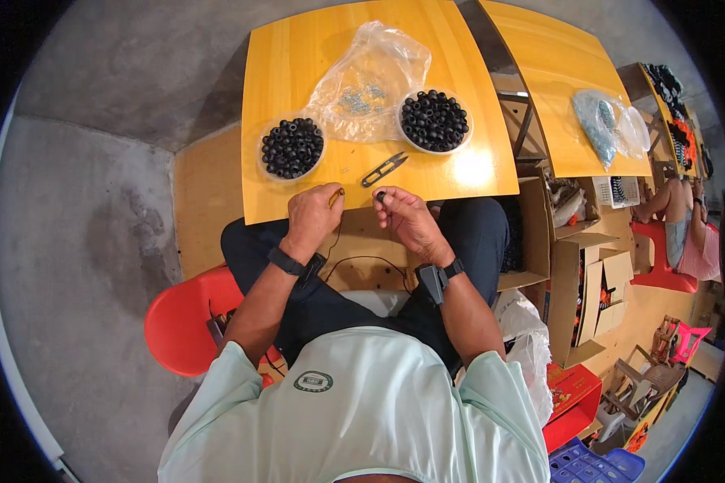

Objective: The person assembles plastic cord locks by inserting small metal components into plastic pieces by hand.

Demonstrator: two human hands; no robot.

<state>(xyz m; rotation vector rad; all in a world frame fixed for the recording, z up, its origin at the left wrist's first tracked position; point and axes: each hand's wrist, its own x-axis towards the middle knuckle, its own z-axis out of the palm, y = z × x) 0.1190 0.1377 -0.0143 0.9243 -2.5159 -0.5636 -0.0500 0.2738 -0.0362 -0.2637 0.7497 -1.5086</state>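
Note:
At the table's near edge, my right hand pinches a small black bead between thumb and fingertips. My left hand is closed just to its left, with a small brownish-yellow tip showing at the fingers; what it belongs to is unclear. A thin dark cord hangs below that hand. Thread snips with a black body lie on the table just beyond the hands. Round tubs full of black beads stand on both sides, the left tub nearer and the right tub farther.
A clear plastic bag with small metal pieces lies between the tubs on the yellow table. A second table carries another bag. Cardboard boxes stand at right, a red stool at left. Another person sits far right.

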